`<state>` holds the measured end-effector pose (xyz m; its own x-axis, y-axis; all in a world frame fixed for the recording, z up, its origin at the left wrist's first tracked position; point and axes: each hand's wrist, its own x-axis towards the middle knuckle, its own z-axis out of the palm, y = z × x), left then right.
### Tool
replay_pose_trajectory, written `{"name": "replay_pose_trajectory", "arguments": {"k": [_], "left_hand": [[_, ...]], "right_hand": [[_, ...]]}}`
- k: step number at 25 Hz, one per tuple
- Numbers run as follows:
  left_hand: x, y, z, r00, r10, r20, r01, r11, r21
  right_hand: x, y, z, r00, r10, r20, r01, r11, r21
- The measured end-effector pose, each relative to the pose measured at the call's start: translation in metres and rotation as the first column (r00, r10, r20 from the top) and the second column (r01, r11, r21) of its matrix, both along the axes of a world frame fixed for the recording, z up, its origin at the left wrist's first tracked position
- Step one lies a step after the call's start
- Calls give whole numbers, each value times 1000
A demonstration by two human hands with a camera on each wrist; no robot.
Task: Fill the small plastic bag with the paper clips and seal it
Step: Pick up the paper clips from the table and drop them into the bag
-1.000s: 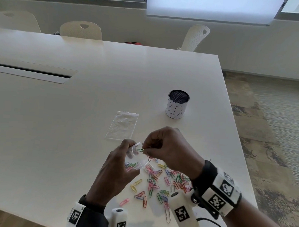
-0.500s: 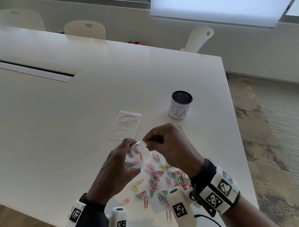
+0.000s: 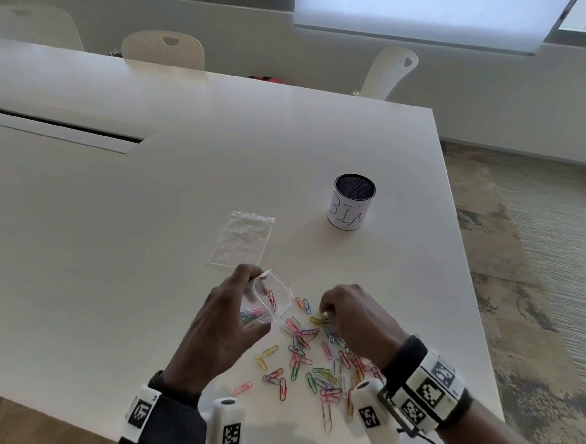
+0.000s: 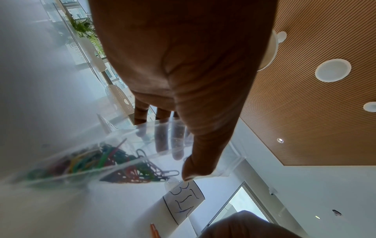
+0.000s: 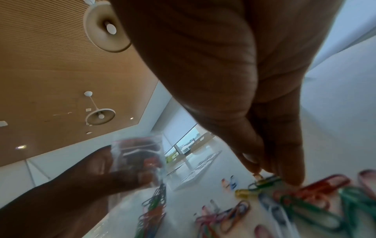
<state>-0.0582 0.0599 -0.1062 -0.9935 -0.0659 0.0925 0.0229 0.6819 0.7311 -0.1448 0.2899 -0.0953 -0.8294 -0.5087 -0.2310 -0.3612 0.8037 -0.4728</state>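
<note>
- Our left hand (image 3: 226,323) still pinches the small clear plastic bag (image 3: 268,301) upright above the white table (image 3: 151,215), mouth open, a red clip newly inside.
- Our right hand (image 3: 354,322) has dropped from the bag to the scattered coloured paper clips (image 3: 312,360), fingertips (image 5: 291,175) closing on a yellow-green one; filling continues.

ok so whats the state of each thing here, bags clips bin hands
held bag: off the table, mouth open, some clips inside
spare bag: flat on the table, empty
loose paper clips: scattered on the table
mesh bin: upright, contents not visible
left hand: grips the held bag
right hand: pinching at a clip in the pile
</note>
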Motion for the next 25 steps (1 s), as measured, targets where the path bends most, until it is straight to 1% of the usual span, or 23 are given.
{"name": "replay_pose_trajectory", "arguments": {"k": [2, 4, 6, 8, 10, 12, 16, 20, 25], "left_hand": [[-1, 0, 0, 1000, -3, 1, 3, 1000, -8], [0, -1, 1, 1000, -5, -3, 5, 1000, -11], [0, -1, 2, 1000, -3, -4, 3, 1000, -10], [0, -2, 2, 1000, -5, -5, 5, 1000, -11], [0, -3, 3, 1000, -11, -11, 11, 1000, -9], [1, -4, 3, 1000, -6, -20, 6, 1000, -6], [2, -5, 2, 1000, 0, -26, 0, 1000, -13], [3, -5, 2, 1000, 14, -23, -14, 1000, -14], [2, -4, 1, 999, 10, -32, -10, 1000, -19]], "right_hand": [[3, -8, 2, 999, 35, 21, -33, 998, -54], [0, -11, 7, 996, 81, -21, -83, 993, -82], [-3, -12, 10, 976, 216, -43, -215, 976, 23], [0, -14, 10, 944, 330, -8, -325, 933, 154], [8, -16, 6, 922, 387, -24, -374, 903, 211], [16, -18, 0, 914, 404, -38, -389, 899, 199], [24, -20, -2, 934, 356, -20, -354, 932, 77], [32, -20, -3, 924, 370, -96, -369, 929, 28], [37, -22, -7, 916, 358, -178, -361, 932, 17]]}}
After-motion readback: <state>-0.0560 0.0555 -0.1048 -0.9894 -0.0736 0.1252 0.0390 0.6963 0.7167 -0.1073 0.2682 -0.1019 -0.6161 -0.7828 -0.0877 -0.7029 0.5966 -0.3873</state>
